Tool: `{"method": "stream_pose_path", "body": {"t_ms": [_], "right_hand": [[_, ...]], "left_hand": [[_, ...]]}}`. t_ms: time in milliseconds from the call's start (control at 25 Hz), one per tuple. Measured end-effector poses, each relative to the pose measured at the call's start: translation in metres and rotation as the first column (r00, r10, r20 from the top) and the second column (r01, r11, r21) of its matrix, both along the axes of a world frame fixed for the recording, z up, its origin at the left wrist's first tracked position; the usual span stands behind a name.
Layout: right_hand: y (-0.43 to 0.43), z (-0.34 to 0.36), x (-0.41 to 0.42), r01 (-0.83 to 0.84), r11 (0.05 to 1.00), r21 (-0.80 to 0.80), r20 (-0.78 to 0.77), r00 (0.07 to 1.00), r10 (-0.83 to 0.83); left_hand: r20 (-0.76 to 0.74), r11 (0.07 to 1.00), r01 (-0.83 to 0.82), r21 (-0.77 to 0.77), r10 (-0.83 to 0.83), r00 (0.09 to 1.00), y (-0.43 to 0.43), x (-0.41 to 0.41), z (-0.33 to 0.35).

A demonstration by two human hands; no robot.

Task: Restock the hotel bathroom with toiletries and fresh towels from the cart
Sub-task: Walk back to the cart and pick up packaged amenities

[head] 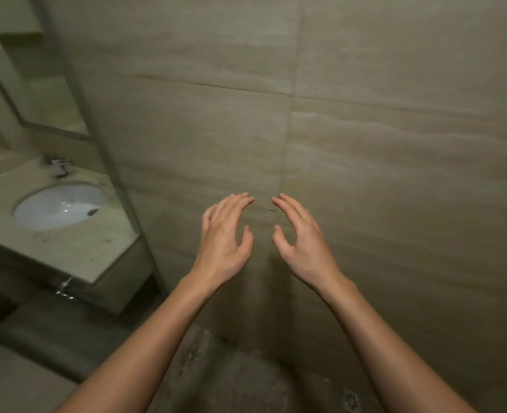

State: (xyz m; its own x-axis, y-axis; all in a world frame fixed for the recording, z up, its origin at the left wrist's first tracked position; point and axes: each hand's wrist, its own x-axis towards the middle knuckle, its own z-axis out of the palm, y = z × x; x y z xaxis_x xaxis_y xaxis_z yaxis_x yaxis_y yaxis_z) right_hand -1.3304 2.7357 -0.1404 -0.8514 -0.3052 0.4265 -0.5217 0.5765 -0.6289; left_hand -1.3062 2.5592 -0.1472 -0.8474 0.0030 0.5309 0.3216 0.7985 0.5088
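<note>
Plainly both hands are empty: the left hand [225, 236] and the right hand [301, 236] are held up side by side, well right of the sink [58, 207], palms turned toward each other, fingers loosely curved and spread, fingertips near but not touching. They hover in front of the tiled wall [365, 144] and I cannot tell whether any fingertip reaches it. No towels, toiletries or cart show anywhere in view, so the supplies must be out of sight, and the restock looks not yet done at this spot. The sink is set in a stone bench [76, 251], with a tap [58, 166] behind it and a mirror [46, 93] above. The floor [231, 368] right of the sink looks dark and blotchy toward a drain [351, 400]; if that is damp, a step taken there with loaded arms could slip. The light is dim, so small bottles set on the bench beside the sink could be placed too near its edge or tipped into the bowl. The main risk, I judge, is leaving this corner with nothing put out, since the hands carry nothing to set down.
</note>
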Motion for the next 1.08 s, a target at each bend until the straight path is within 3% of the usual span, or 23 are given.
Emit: {"method": "stream_pose_path", "body": {"t_ms": [360,640,1080], "right_hand": [[-0.199,-0.006,0.013,-0.367,0.930,-0.008,0.015,0.930,0.367],[-0.276,-0.014,0.028,-0.636,0.771,-0.020,0.076,0.768,0.636],[-0.348,-0.036,0.058,-0.902,0.413,0.129,0.048,0.421,0.906]], "left_hand": [[0.062,0.942,-0.334,-0.017,0.335,0.940,-0.175,0.078,-0.019],[0.107,0.844,-0.534,0.049,0.527,0.843,-0.221,0.125,-0.022],[0.149,0.480,-0.877,-0.033,0.870,0.471,-0.232,0.204,-0.045]]}}
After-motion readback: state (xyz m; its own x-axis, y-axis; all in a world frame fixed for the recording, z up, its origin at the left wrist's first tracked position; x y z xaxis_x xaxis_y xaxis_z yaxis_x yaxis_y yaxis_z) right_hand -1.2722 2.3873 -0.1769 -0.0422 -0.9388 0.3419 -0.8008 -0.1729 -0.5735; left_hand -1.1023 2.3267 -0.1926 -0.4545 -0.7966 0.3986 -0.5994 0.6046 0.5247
